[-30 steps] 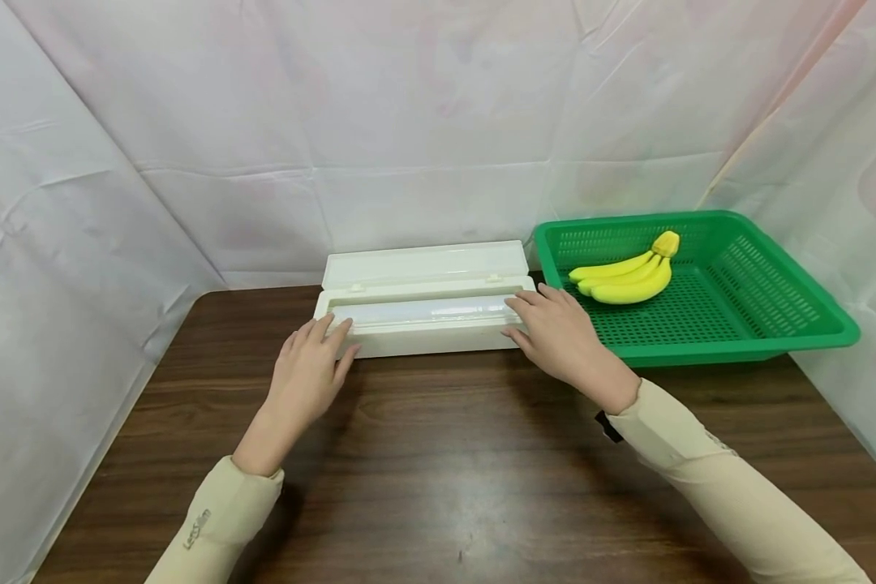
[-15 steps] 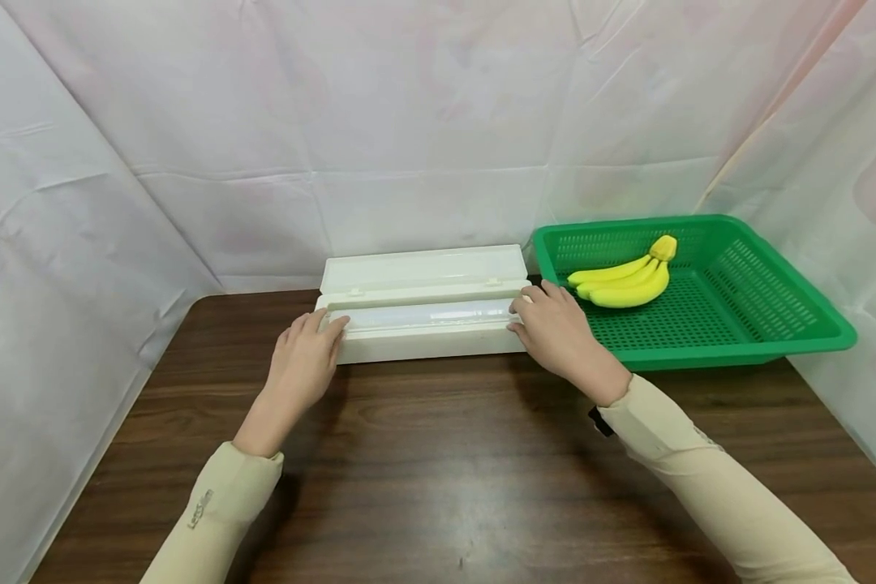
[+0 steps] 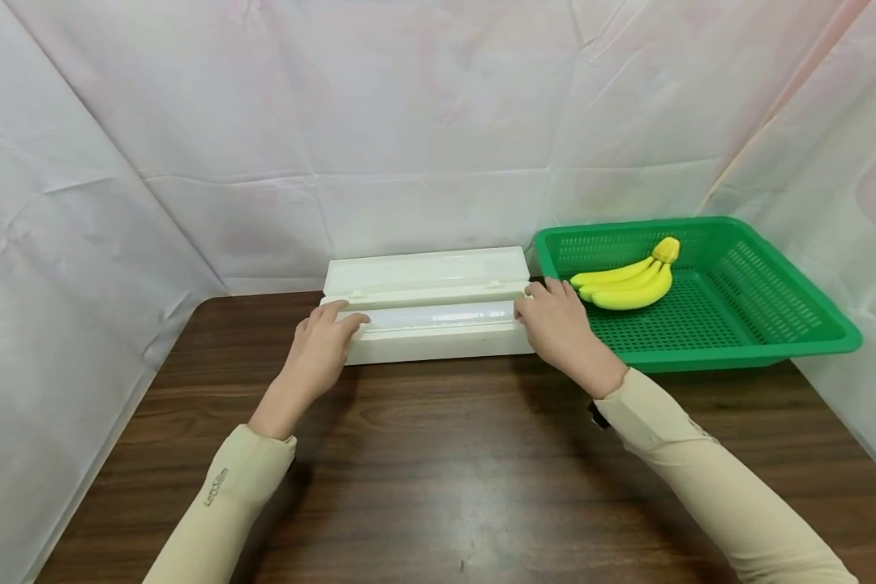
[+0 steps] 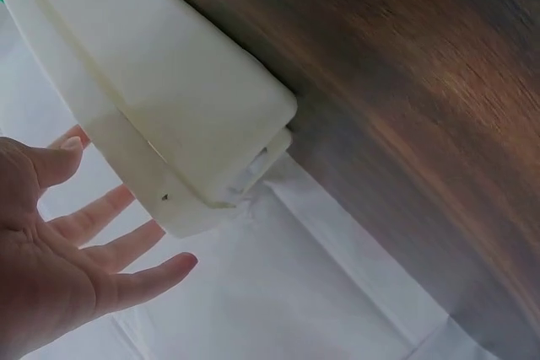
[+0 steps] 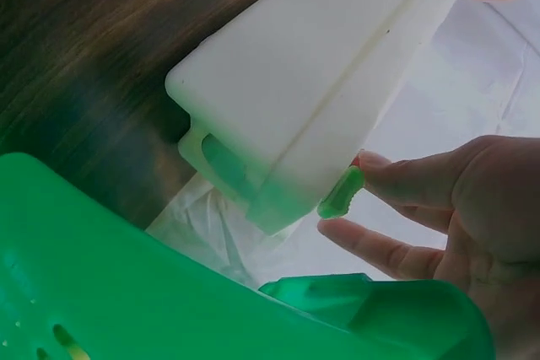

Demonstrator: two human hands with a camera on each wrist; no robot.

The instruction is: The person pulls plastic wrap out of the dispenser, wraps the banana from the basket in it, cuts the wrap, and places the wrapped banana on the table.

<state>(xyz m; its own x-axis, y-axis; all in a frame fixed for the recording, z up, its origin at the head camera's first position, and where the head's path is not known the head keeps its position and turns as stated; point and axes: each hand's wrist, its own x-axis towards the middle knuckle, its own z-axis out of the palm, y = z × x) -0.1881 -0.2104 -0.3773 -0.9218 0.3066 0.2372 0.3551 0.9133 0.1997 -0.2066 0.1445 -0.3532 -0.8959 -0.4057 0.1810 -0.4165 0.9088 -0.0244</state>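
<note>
In the head view, a long white cling film box [image 3: 438, 347] lies on the table with its lid [image 3: 431, 266] tipped back. Its trough holds a shiny roll of cling film [image 3: 445, 315]. At the left end, my left hand [image 3: 317, 349] reaches its thumb and forefinger over the roll; in the left wrist view its other fingers spread loosely beside the box. My right hand [image 3: 558, 331] is at the right end. In the right wrist view, its thumb and a finger pinch a small green-tinted piece [image 5: 342, 193] at the box's edge.
A green plastic basket [image 3: 737, 357] holding a bunch of bananas [image 3: 631, 288] stands right of the box, close to my right hand. Behind the dark wooden table [image 3: 438, 470] hangs a pale curtain [image 3: 423, 113].
My left thumb and forefinger have moved right and further over the roll's left end. My right fingers have curled in at the right end, where a small pale piece now shows.
</note>
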